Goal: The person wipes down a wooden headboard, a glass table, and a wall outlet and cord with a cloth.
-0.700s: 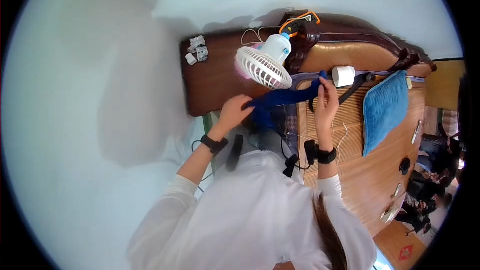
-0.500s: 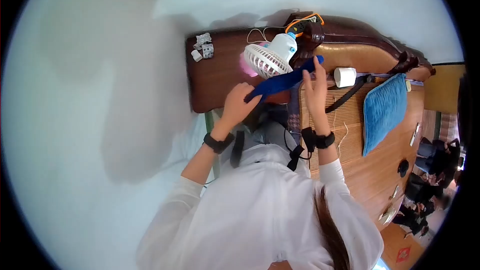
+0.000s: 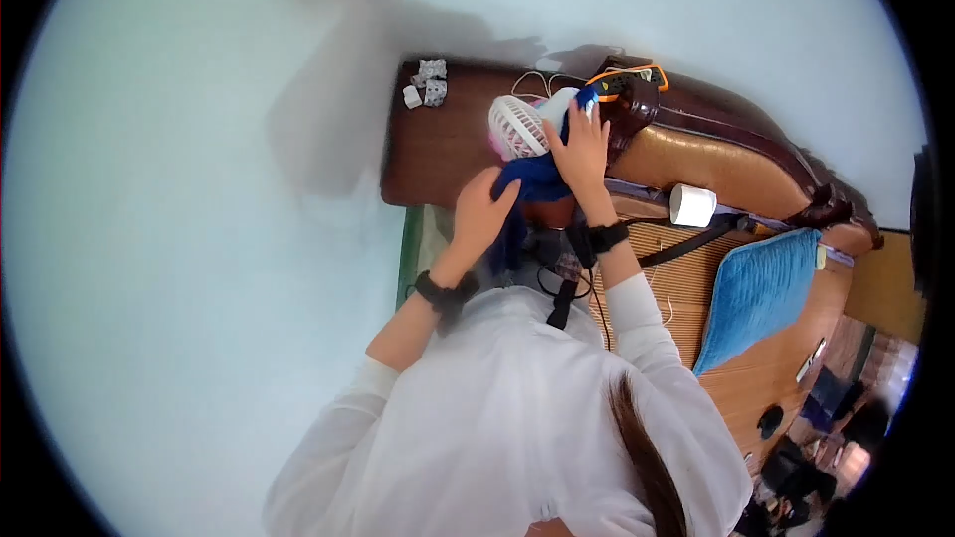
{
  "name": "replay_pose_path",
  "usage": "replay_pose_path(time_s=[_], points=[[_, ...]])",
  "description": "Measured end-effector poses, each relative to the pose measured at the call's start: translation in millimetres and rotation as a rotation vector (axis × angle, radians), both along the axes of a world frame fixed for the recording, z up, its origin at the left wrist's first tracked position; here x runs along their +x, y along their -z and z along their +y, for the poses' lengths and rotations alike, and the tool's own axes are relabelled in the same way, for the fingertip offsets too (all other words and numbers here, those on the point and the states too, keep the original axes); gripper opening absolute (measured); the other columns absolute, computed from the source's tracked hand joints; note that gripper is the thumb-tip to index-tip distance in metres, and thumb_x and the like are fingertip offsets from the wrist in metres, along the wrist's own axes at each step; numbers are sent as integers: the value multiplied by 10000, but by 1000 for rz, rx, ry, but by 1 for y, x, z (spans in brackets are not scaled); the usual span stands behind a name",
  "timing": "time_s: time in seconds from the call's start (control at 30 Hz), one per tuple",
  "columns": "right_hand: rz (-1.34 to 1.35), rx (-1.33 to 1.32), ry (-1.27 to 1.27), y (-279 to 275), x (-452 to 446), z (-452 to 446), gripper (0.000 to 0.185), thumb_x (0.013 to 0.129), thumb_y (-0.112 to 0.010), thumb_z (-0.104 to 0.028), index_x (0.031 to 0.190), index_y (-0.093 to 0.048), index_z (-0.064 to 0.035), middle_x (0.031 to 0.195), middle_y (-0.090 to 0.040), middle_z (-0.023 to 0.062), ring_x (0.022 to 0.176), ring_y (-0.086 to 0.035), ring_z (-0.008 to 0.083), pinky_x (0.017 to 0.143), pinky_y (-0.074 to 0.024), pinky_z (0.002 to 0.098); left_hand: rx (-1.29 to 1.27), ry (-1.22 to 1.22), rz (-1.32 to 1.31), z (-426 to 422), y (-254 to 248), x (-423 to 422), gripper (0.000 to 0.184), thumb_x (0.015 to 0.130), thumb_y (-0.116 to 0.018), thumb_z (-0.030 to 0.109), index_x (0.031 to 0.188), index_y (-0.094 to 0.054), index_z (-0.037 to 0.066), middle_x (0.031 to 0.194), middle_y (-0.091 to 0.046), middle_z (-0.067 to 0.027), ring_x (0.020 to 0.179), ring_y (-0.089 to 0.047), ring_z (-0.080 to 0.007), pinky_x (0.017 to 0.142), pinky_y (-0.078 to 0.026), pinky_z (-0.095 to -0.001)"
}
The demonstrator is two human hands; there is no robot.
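Observation:
A dark blue cloth (image 3: 537, 179) stretches between my two hands, and part of it hangs down below my left hand. My left hand (image 3: 481, 207) is closed on its near end. My right hand (image 3: 582, 154) lies over the cloth beside the white fan (image 3: 519, 129), with its fingers spread toward the fan's top. A piece of the blue cloth shows past the right fingertips, against the fan's white body. The fan stands on the dark brown bedside cabinet (image 3: 428, 154), its cage facing left.
Small packets (image 3: 435, 91) lie on the cabinet's far left. An orange-edged power strip (image 3: 637, 83) is by the headboard (image 3: 716, 164). On the bed mat are a white roll (image 3: 692, 205), a black strap (image 3: 686, 244) and a blue pillow (image 3: 761, 293). Other people appear at lower right.
Both hands have moved with the cloth; the right one has gone up and left, onto the fan. The cloth, stretched out before, now bends around by the fan. The camera view has shifted.

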State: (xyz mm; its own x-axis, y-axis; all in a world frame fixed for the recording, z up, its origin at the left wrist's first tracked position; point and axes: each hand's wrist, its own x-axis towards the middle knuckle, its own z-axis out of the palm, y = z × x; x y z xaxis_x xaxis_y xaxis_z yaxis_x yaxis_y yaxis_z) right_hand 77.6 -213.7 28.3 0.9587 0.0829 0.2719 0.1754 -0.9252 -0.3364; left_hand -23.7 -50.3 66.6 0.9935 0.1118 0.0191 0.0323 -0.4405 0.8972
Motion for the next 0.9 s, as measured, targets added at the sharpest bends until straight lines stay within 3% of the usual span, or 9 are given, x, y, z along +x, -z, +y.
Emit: replay_pose_path(time_s=[0.03, 0.2, 0.27, 0.47, 0.7, 0.9], points=[[-70, 72, -37, 5, 2, -3, 520, 847, -487, -394, 1196, -517, -9, 1202, -524, 199, 1249, -346, 360, 1048, -194, 503, 11, -8, -7, -11, -7, 3, 273, 798, -609, 201, 943, -584, -29, 886, -598, -198, 812, -569, -339, 705, -445, -361], [-14, 109, -278, -1, 6, -5, 292, 867, -481, -244, 979, -657, -39, 994, -636, 128, 1188, -420, 367, 1048, -192, 512, 48, -102, -93, -45, 18, 16, 314, 811, -598, 246, 923, -549, -42, 878, -573, -225, 813, -549, -390, 692, -438, -400], [71, 129, -309, -5, 7, -11, 320, 877, -471, -269, 1031, -639, -45, 1038, -621, 129, 1217, -389, 360, 1051, -168, 521, 48, -122, -37, -52, 11, 15, 312, 816, -594, 252, 909, -544, -42, 875, -570, -226, 814, -547, -395, 690, -438, -409], [-266, 5, -56, 4, 6, -16, 358, 845, -511, -322, 1062, -617, -57, 1061, -613, 134, 1221, -386, 351, 1045, -140, 552, 117, -130, -77, -57, 6, 17, 279, 814, -597, 229, 948, -584, -15, 891, -591, -204, 831, -555, -374, 715, -442, -405], [-1, 103, -291, 6, -2, -21, 279, 886, -449, -233, 1025, -635, -78, 1033, -631, 82, 1216, -391, 343, 1044, -144, 560, 135, -108, 23, -61, 8, 25, 281, 818, -582, 255, 952, -592, 9, 889, -597, -201, 816, -560, -377, 691, -448, -407], [-124, -13, -284, 5, 11, -11, 332, 888, -441, -296, 1109, -607, -112, 1107, -605, 66, 1272, -320, 331, 1043, -94, 585, 146, -83, 26, -54, 5, 28, 264, 814, -578, 279, 903, -577, 31, 856, -598, -175, 792, -567, -360, 657, -450, -410]])
